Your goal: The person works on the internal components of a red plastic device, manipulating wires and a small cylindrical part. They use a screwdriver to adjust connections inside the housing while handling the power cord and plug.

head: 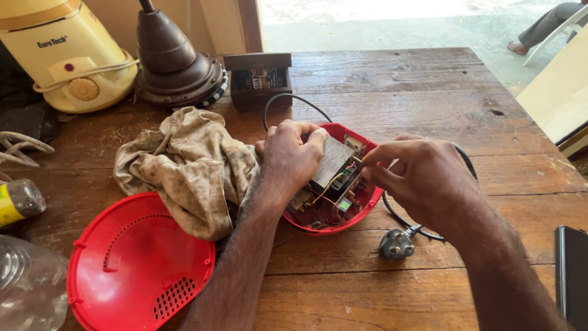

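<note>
Left hand (291, 156) clamps the open red housing (334, 184) mid-table (398, 86), fingers curled over its grey block; right hand (422, 178) pinches a thin tool at the innards; dirty rag (190, 165) and red cover (138, 266) lie left

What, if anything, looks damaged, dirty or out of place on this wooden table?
The red appliance housing lies open, its wiring and boards exposed, with the left hand steadying it and the right hand at its inner parts. Its red cover lies apart, upturned. A stained, crumpled cloth rests beside it. The black plug lies unplugged.
</note>
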Demonstrator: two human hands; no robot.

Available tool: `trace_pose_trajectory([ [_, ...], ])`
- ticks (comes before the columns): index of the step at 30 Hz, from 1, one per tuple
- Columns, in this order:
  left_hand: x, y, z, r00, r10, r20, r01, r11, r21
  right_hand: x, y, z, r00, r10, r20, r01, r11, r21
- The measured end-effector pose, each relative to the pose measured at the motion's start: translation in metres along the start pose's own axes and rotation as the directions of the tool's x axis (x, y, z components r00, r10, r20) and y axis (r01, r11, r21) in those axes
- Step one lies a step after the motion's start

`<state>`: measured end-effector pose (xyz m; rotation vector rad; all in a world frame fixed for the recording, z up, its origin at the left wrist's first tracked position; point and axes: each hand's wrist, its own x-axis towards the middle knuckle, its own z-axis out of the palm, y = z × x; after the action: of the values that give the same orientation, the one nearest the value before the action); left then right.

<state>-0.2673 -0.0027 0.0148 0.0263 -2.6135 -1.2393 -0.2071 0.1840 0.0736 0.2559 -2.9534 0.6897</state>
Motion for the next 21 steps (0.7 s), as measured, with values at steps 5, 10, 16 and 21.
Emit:
trace_pose_trajectory([
  [5, 0.0, -0.001, 0.0, 1.0, -0.01, -0.015, 0.01, 1.0, 0.016, 0.003, -0.007, 0.0, 0.994, 0.099, 0.057, -0.1, 0.995, 0.021],
  [10, -0.002, -0.003, 0.001, 1.0, 0.017, -0.011, -0.017, 1.0, -0.003, 0.004, -0.011, 0.001, 0.955, 0.272, 0.121, -0.267, 0.962, -0.054],
  [16, -0.002, -0.005, 0.0, 1.0, 0.021, -0.003, -0.021, 1.0, 0.013, 0.006, -0.004, -0.008, 0.884, 0.27, 0.382, -0.315, 0.947, 0.059],
  [21, -0.001, -0.006, 0.0, 1.0, 0.025, 0.006, -0.025, 0.999, 0.022, 0.006, 0.002, -0.005, 0.927, 0.186, 0.325, -0.229, 0.968, 0.1],
])
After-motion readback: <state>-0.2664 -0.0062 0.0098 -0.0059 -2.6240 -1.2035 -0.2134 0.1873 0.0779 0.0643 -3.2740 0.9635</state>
